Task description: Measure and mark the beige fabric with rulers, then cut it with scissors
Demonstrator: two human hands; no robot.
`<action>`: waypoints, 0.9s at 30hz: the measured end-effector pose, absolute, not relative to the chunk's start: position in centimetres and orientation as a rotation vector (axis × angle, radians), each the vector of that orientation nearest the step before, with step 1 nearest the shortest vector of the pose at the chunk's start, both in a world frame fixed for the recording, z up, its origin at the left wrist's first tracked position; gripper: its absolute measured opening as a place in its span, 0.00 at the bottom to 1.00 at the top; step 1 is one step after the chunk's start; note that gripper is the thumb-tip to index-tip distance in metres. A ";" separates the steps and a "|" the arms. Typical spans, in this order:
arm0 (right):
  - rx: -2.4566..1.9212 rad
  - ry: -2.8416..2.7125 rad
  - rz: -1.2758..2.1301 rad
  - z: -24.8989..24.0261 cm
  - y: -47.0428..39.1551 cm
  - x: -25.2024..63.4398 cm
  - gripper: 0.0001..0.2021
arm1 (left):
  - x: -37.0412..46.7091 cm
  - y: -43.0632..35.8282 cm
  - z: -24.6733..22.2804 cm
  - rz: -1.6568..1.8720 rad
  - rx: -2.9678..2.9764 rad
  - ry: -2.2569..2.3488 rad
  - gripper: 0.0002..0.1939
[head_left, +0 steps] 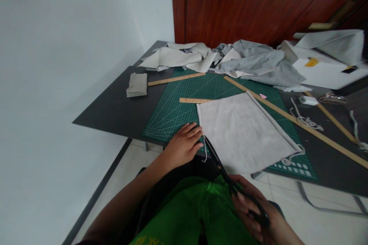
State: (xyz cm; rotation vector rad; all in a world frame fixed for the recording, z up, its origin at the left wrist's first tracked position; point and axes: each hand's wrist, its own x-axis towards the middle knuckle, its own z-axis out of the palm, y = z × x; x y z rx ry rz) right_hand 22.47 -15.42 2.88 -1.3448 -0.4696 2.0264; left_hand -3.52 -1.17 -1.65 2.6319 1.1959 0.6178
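A pale fabric piece (244, 134) lies over a green cutting mat (172, 115), its near corner hanging past the table edge. My left hand (184, 145) lies with fingers stretched at the fabric's left edge, beside a short white cord (205, 149) that hangs down there. Black-handled scissors (227, 178) are gripped in my right hand (254, 206), with the tips near the cord and my left fingertips. Along the fabric's right side runs a folded edge, with more cord (293, 155) at its lower end.
Wooden rulers (176, 79) lie on the dark table (115, 103). Folded cloth (137, 85) sits at the left. Heaped fabric (253, 61) and a white box (324, 69) line the back. Loose cord (306, 120) and a small white object (308, 100) are at the right.
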 end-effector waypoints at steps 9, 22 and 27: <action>-1.264 -0.493 2.109 1.5 -14.4 23.4 0.31 | -3.6 -1.3 -2.2 0.696 2.691 1.182 0.19; -1.271 -0.548 2.107 1.6 -13.2 23.0 0.33 | -3.5 -1.5 -2.0 0.689 2.710 1.183 0.18; -1.313 -0.575 2.085 1.5 -13.0 22.8 0.34 | -3.5 -1.5 -1.8 0.681 2.700 1.193 0.18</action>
